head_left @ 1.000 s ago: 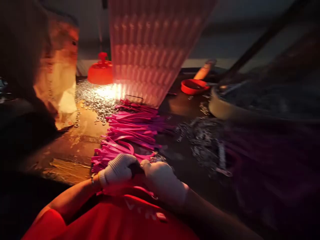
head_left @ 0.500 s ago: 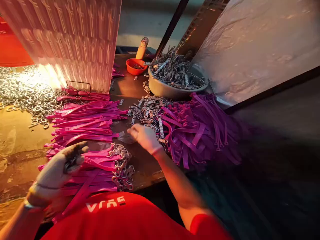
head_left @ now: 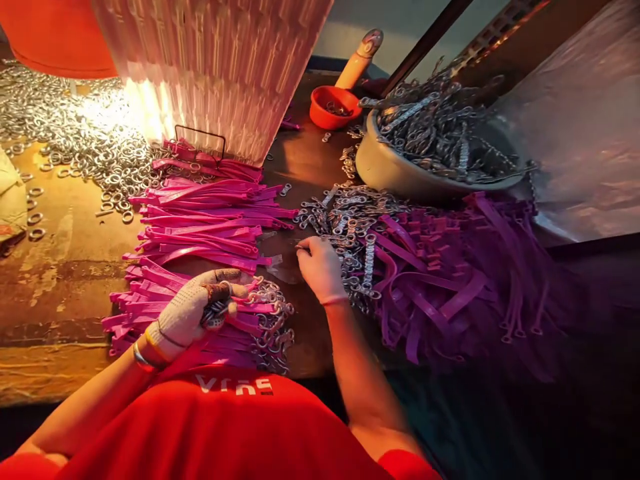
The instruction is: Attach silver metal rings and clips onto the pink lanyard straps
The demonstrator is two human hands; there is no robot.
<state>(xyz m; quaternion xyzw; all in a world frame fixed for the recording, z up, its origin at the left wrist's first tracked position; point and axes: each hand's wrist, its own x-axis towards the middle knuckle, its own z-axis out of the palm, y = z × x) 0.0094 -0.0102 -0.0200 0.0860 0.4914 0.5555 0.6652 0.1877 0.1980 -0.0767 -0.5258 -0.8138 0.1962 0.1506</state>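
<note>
My left hand (head_left: pixel 183 310), in a white knit glove, is curled around a handful of small dark metal pieces (head_left: pixel 216 308). It is over a row of pink straps (head_left: pixel 200 250) whose right ends, near me, carry metal rings and links (head_left: pixel 273 320). My right hand (head_left: pixel 323 267) is bare-fingered or thinly covered, and its thumb and forefinger are pinched together. Whatever small thing may be between them is too tiny to make out. Beside that hand lies a heap of metal links (head_left: pixel 345 213), with purple straps (head_left: pixel 440 287) piled to its right.
A grey basin (head_left: pixel 400 163) heaped with metal chains stands at the back right. A small red bowl (head_left: pixel 333 120) sits at the back. Loose metal rings (head_left: pixel 100 140) spread across the left under a bright lamp, beside a ribbed translucent panel (head_left: pixel 215 73).
My left hand has moved right and in over the straps, still holding the metal pieces. My right hand stays beside the links, fingers pinched. The whole view has shifted with my head.
</note>
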